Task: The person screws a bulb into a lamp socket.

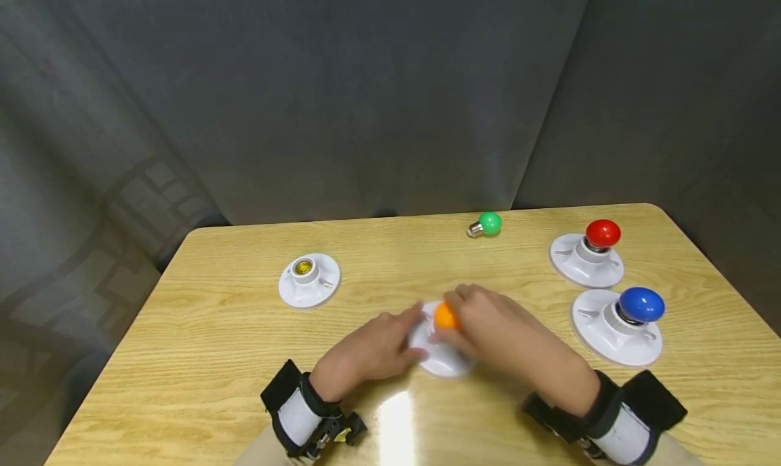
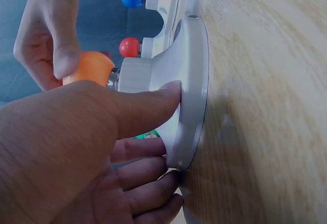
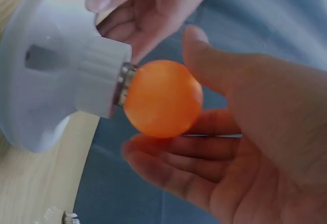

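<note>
An orange light bulb (image 3: 163,99) sits in a white lamp holder (image 2: 171,55) near the table's middle, some of its metal screw thread showing above the socket. My left hand (image 1: 381,344) holds that holder by its rim, thumb on the upper face and fingers at the edge. From the other side, my right hand (image 1: 497,323) curls round the orange bulb. Fingers (image 3: 179,157) lie along one side of it, and the thumb is at the other. In the head view the right hand covers part of the bulb.
A green bulb (image 1: 490,223) lies on its side near the table's back edge. To the left stands a bare white lamp holder (image 1: 320,286). On the right, a red bulb (image 1: 603,233) and a blue bulb (image 1: 642,304) sit in holders. Dark cloth (image 1: 366,100) hangs behind.
</note>
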`<state>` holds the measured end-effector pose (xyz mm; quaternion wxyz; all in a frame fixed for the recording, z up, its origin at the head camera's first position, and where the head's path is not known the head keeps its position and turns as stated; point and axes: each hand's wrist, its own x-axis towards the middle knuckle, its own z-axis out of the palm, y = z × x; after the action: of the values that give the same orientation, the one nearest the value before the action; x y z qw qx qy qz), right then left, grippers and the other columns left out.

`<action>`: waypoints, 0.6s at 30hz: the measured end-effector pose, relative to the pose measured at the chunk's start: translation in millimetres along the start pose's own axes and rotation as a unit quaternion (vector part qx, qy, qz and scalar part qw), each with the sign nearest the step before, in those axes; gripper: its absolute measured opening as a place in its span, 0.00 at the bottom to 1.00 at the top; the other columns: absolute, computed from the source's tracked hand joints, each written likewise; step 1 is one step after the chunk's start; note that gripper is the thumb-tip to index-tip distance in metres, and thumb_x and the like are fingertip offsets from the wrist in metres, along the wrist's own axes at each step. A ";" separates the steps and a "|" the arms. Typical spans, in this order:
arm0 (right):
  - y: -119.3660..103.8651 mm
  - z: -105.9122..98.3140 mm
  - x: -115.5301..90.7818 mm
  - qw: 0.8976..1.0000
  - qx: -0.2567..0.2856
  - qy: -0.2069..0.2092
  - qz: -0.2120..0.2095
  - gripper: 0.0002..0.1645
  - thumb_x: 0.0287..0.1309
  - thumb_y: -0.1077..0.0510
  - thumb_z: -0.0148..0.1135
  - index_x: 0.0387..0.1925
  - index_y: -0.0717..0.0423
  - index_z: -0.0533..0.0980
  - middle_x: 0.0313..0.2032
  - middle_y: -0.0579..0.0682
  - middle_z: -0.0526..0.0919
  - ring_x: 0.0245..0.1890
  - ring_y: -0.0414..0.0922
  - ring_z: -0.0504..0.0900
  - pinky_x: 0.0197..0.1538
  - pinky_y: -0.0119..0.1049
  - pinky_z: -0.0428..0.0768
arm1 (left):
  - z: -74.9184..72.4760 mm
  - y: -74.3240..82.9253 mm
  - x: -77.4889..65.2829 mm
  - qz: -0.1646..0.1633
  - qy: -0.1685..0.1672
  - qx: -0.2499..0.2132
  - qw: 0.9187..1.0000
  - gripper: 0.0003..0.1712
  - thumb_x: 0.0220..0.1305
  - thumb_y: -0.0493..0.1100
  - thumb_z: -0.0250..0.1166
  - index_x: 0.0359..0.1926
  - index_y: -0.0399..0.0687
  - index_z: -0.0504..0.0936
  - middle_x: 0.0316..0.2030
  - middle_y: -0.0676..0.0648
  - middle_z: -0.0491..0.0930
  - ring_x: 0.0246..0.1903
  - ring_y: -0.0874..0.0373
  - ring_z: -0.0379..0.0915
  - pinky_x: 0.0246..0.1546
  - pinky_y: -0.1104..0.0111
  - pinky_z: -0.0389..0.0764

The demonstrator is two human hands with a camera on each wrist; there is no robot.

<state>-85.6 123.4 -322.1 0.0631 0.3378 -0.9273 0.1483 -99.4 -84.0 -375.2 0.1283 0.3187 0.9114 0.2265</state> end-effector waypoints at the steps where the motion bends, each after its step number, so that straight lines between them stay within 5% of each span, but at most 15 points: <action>1: 0.3 -2.1 -0.6 1.000 0.009 -0.011 0.001 0.24 0.55 0.47 0.69 0.41 0.65 0.78 0.30 0.50 0.80 0.26 0.42 0.76 0.28 0.37 0.83 | 0.0 -0.2 0.0 0.001 0.000 -0.001 1.000 0.39 0.64 0.50 0.64 0.70 0.40 0.60 0.37 0.43 0.84 0.32 0.61 0.77 0.35 0.64 0.85; 6: 4.1 -8.9 -3.1 0.998 0.051 -0.045 -0.012 0.27 0.54 0.58 0.69 0.55 0.66 0.76 0.49 0.60 0.82 0.45 0.50 0.81 0.47 0.49 0.86 | 0.3 -0.8 -0.1 0.013 0.006 -0.004 1.000 0.38 0.64 0.48 0.65 0.69 0.40 0.61 0.38 0.43 0.84 0.32 0.61 0.77 0.34 0.64 0.85; 18: 7.7 -7.7 -2.9 0.994 0.055 -0.078 -0.060 0.24 0.51 0.71 0.67 0.52 0.64 0.78 0.49 0.59 0.82 0.48 0.51 0.81 0.48 0.46 0.87 | 0.3 0.3 -1.3 0.012 0.006 -0.003 1.000 0.41 0.65 0.49 0.64 0.71 0.37 0.58 0.43 0.40 0.85 0.38 0.59 0.79 0.41 0.62 0.86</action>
<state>-88.2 133.2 -317.2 -0.0198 0.4069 -0.8976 0.1684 -98.2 -84.5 -375.2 0.1214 0.3281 0.9073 0.2331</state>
